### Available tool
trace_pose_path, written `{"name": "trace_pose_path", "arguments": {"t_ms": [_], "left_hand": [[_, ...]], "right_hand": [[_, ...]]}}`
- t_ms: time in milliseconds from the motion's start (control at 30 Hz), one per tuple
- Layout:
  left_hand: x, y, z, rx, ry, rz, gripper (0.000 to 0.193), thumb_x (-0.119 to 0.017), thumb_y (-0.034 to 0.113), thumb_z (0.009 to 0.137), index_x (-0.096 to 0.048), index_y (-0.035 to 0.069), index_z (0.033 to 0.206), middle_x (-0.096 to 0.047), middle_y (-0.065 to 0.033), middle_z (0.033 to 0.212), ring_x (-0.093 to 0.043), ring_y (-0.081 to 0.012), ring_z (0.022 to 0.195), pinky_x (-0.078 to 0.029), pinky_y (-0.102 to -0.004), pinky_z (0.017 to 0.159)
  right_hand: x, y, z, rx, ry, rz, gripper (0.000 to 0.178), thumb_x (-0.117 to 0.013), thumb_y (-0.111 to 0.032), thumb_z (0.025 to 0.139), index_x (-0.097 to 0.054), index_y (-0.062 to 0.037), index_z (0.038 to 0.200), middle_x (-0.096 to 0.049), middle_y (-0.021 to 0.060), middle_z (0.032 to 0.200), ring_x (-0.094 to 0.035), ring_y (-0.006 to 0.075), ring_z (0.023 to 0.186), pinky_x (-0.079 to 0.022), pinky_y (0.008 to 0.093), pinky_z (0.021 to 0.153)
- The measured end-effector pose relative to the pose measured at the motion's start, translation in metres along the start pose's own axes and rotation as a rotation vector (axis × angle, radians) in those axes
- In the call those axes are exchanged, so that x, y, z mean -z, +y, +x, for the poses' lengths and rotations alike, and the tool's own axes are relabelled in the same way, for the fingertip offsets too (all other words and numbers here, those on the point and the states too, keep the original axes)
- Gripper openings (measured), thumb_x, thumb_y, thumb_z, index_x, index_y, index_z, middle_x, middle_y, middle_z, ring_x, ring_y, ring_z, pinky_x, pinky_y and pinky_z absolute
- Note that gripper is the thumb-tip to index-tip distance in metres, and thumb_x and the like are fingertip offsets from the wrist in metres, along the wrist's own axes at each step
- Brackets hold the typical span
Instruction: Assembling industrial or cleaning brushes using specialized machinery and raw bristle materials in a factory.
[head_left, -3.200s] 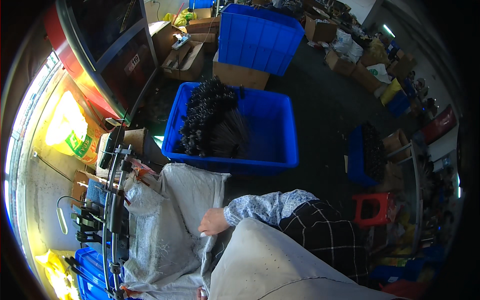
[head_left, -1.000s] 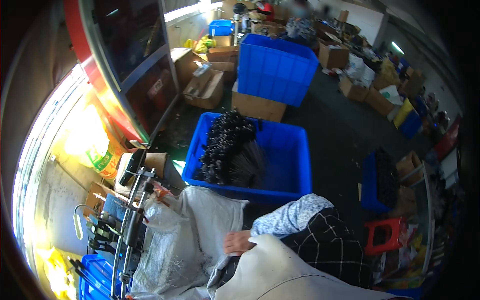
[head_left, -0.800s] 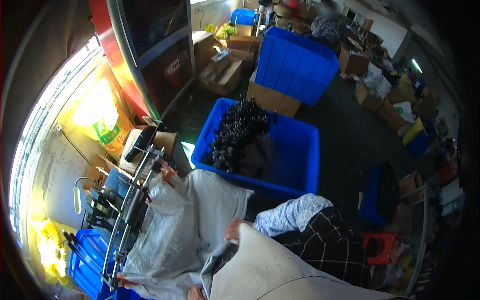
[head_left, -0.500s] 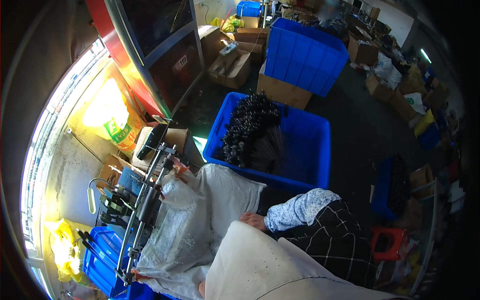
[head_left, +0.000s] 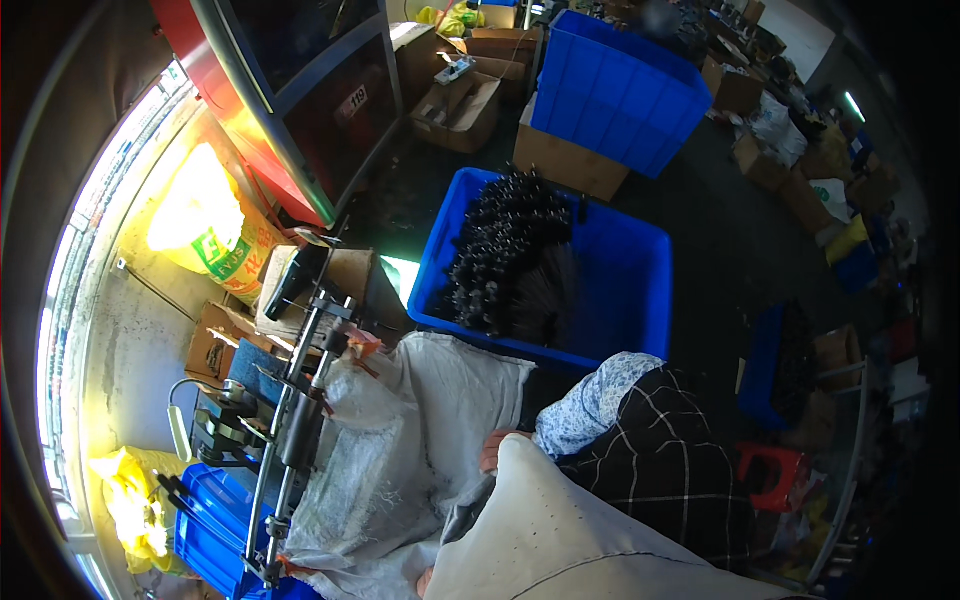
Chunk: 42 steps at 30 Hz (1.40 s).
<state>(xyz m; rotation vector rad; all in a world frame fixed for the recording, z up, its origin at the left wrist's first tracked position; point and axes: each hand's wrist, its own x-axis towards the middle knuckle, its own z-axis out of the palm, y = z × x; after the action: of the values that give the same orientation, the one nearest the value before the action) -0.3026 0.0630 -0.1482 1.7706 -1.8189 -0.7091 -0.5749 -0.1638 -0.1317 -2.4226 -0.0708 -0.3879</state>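
My right hand [head_left: 492,450], below a floral sleeve [head_left: 590,403], rests at the right edge of a white woven sack [head_left: 390,455] spread over my lap. Its visible fingers look curled together. What they hold, if anything, is hidden behind a cream panel with a stitched seam [head_left: 570,520] that fills the lower middle. Only a sliver of my left hand [head_left: 424,582] shows at the panel's left edge, by the sack; its fingers cannot be made out. Just ahead stands a blue bin [head_left: 625,290] partly filled with black, thin-stemmed pieces [head_left: 515,255].
To the left is a metal-rod fixture [head_left: 285,430] beside the sack. A blue crate [head_left: 215,525] sits below it. Behind the bin, a tall blue bin [head_left: 620,95] rests on a carton [head_left: 565,160]. A red stool [head_left: 772,475] stands at right. Cartons and bags line the far right.
My right hand has drawn back slightly; its fingers lay flatter on the sack before and now look curled. The view has shifted a little. The cream panel now covers more around my hands.
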Motion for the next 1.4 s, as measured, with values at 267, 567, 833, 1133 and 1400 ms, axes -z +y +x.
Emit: {"name": "trace_pose_path", "arguments": {"t_ms": [267, 567, 833, 1133, 1400], "left_hand": [[0.024, 0.002, 0.027, -0.038, 0.007, 0.109, 0.027, -0.056, 0.008, 0.067, -0.045, 0.004, 0.091, -0.052, -0.0121, 0.075, -0.051, -0.0278, 0.068, -0.04, -0.037, 0.06], [0.012, 0.042, -0.067, 0.095, 0.049, 0.187, 0.025, -0.057, 0.008, 0.067, -0.047, 0.004, 0.089, -0.053, -0.0122, 0.072, -0.052, -0.0282, 0.066, -0.041, -0.0374, 0.058], [0.002, 0.095, -0.112, 0.599, 0.351, -0.136, 0.018, -0.053, 0.018, 0.074, -0.045, 0.003, 0.08, -0.05, -0.0168, 0.07, -0.048, -0.0354, 0.066, -0.039, -0.0413, 0.058], [0.0, 0.185, -0.197, 0.95, 1.173, -0.626, 0.029, -0.052, 0.01, 0.08, -0.039, 0.003, 0.104, -0.054, -0.0099, 0.079, -0.054, -0.0178, 0.071, -0.043, -0.0283, 0.066], [0.023, 0.212, -0.348, 1.498, 1.424, -0.046, 0.022, -0.052, 0.013, 0.081, -0.045, 0.005, 0.1, -0.054, -0.0074, 0.081, -0.052, -0.0151, 0.072, -0.043, -0.0285, 0.066]], "right_hand": [[-0.002, 0.004, 0.001, -0.311, 0.144, 0.824, 0.025, -0.048, -0.024, 0.072, -0.05, -0.01, 0.093, -0.048, 0.0059, 0.101, -0.041, 0.0231, 0.096, -0.03, 0.0361, 0.085], [0.03, -0.029, 0.027, -0.107, -0.127, -0.029, 0.03, -0.052, -0.028, 0.07, -0.051, -0.0106, 0.094, -0.05, 0.0076, 0.094, -0.046, 0.0247, 0.092, -0.033, 0.0372, 0.081], [0.058, -0.016, 0.083, -0.69, -0.915, 0.287, 0.031, -0.052, -0.031, 0.078, -0.056, -0.0042, 0.093, -0.059, 0.0126, 0.085, -0.055, 0.0253, 0.083, -0.042, 0.0323, 0.072], [0.003, -0.152, 0.308, 0.224, -1.313, 0.022, 0.03, -0.053, -0.021, 0.077, -0.049, -0.0029, 0.101, -0.056, 0.0142, 0.091, -0.053, 0.028, 0.087, -0.042, 0.0361, 0.076], [-0.239, -0.255, 0.268, 0.652, -0.807, 0.254, 0.028, -0.053, -0.017, 0.077, -0.05, -0.0052, 0.103, -0.057, 0.0131, 0.093, -0.052, 0.0265, 0.092, -0.039, 0.0352, 0.082]]}}
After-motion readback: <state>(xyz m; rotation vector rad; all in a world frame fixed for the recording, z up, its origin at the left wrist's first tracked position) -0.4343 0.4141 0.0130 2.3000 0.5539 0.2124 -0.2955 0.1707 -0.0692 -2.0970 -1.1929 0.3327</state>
